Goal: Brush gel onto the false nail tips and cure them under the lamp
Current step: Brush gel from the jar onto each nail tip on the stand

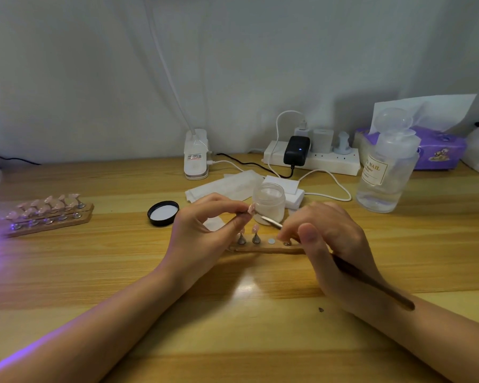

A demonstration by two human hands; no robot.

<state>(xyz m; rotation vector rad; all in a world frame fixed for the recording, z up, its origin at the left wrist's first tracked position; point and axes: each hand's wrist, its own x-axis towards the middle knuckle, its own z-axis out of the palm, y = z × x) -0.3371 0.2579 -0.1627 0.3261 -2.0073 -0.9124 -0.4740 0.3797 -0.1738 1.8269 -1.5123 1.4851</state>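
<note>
We hold one false nail tip up for brushing above the wooden strip.

Our left hand [205,230] pinches a pink nail tip [251,208] on its stand between thumb and forefinger, just in front of the open gel jar [269,202]. Our right hand [329,241] has its fingers curled round the brush [371,281], whose metal end points toward that tip. Two more tips [249,235] stand on the strip [266,248] below; further sets [49,207] wait at far left in violet light.
</note>
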